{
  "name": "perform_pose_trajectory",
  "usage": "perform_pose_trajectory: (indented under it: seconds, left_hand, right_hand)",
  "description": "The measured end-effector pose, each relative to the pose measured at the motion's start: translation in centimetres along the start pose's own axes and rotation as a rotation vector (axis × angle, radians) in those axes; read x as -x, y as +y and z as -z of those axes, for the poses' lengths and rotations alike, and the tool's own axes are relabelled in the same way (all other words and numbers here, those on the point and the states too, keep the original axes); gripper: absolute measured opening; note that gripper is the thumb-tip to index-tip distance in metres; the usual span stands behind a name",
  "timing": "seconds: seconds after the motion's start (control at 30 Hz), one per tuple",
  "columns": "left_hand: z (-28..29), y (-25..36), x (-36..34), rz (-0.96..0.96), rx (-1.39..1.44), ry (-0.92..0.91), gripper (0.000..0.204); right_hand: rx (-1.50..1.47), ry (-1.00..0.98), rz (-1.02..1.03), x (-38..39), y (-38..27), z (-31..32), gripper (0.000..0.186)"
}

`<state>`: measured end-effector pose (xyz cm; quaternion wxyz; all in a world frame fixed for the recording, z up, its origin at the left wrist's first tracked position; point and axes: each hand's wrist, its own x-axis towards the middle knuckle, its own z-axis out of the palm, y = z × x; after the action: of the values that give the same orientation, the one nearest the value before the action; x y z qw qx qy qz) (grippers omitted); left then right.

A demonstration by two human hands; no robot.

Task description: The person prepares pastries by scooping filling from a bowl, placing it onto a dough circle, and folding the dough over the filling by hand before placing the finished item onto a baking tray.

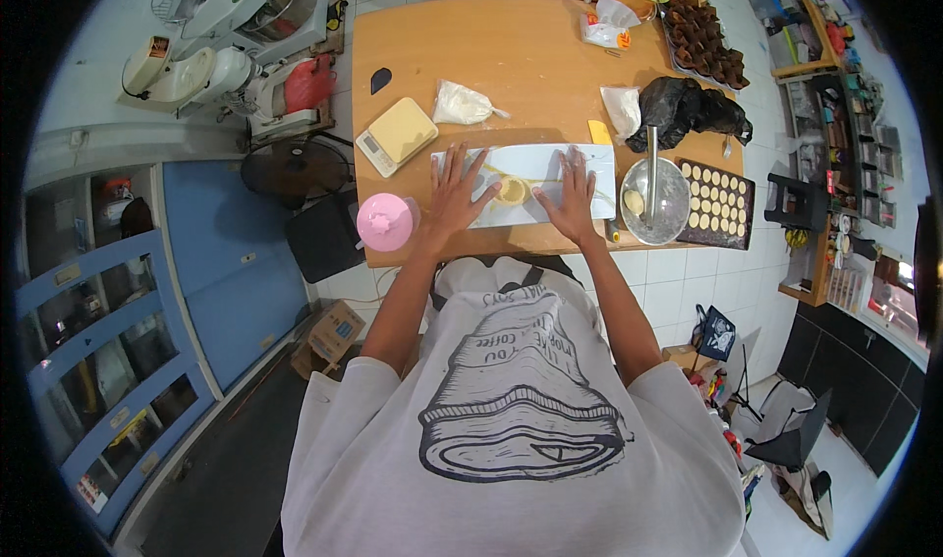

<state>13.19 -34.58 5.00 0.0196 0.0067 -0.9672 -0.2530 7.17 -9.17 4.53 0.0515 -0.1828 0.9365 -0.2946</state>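
A white marble-patterned board (535, 156) lies along the table's near edge. On its left end my left hand (455, 194) rests palm down, fingers spread. My right hand (572, 198) lies on the right part, its fingers also stretched out. Between my two thumbs sits a small round pale-yellow piece with a raised-looking rim (512, 191); I cannot tell whether it is dough or a ring. Right of the board stands a clear bowl (674, 218) with a pale dough lump (634, 202) in it. A metal rod (652, 169) lies across the bowl.
A dark tray (750, 203) of round pale dough pieces is at the right. A kitchen scale (397, 137), a pink container (386, 222) and a white bag (465, 103) are at the left. Farther back are a black plastic bag (672, 110) and brown paper cups (703, 41).
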Motion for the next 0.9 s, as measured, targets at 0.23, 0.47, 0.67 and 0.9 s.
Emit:
perform_pose_trajectory:
  seconds: [0.23,0.47,0.67,0.9]
  left_hand:
    - [0.7,-0.3,-0.5,0.031,-0.057,-0.184,0.086]
    - [0.8,0.0,-0.5,0.064,-0.027,-0.212,0.096]
    - [0.4,-0.7,-0.4,0.051,0.006,-0.189,0.097]
    - [0.3,-0.7,-0.5,0.061,0.046,-0.213,0.096]
  right_hand:
    - [0.162,-0.17,0.075,-2.0,0.0,-0.2,0.104]
    - [0.194,-0.231,0.194,-3.0,-0.3,-0.1,0.106]
    - [0.169,-0.302,0.237,-4.1,-0.4,0.1,0.104]
    - [0.165,-0.333,0.237,-4.1,0.4,-0.2,0.1]
